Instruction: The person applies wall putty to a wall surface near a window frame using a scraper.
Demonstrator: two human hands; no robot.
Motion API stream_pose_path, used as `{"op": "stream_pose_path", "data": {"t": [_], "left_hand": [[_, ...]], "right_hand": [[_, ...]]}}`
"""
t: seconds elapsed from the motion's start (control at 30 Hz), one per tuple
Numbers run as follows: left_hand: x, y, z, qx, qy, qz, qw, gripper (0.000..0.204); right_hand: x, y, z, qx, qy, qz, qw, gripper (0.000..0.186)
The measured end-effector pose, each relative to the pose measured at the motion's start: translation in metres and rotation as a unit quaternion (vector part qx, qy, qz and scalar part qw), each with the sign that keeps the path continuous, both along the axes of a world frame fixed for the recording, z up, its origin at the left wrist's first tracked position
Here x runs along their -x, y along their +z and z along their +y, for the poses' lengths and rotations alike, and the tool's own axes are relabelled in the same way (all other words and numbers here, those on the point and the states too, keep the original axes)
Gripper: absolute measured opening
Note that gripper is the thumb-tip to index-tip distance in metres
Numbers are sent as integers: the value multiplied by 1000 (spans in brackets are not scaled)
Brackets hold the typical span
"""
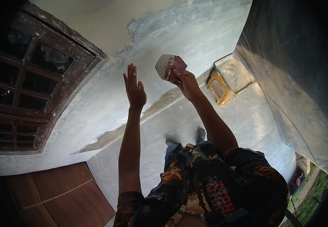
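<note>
Between the fingers and thumb of my right hand (187,84) is a flat putty spreader (177,67), dark red, with pale putty coating its left part. The spreader is raised in front of the wall (152,49); whether it touches the surface I cannot tell. My left hand (135,90) is up beside it, fingers stretched out and nothing in it, close to the same wall. Whitish-grey skim coat covers much of that wall and ends in a ragged edge against a beige area above.
A yellow stool (220,90) stands at the right by the wall, a tray of putty (234,72) on it. Left is a brown paned window (42,79); below it, a reddish-brown ribbed panel (63,189). My feet are on the grey floor (156,130). A dark sheet-like surface (285,79) rises at right.
</note>
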State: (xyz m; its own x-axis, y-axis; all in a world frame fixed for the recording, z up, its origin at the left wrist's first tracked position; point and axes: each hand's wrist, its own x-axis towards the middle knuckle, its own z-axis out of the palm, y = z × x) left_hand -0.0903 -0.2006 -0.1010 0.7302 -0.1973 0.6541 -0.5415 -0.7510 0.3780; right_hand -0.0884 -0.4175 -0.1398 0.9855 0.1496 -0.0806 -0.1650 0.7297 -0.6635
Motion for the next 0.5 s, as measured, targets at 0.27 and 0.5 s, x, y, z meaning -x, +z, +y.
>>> {"op": "stream_pose_path", "data": {"t": [0.27,0.5], "left_hand": [[-1,-23,-62,52,-53,81,994,60],[-27,-38,-101,84,-92,93,988,59]], "right_hand": [[1,-29,-50,34,-28,36,998,24],[-1,-39,-86,54,-67,42,995,24]]}}
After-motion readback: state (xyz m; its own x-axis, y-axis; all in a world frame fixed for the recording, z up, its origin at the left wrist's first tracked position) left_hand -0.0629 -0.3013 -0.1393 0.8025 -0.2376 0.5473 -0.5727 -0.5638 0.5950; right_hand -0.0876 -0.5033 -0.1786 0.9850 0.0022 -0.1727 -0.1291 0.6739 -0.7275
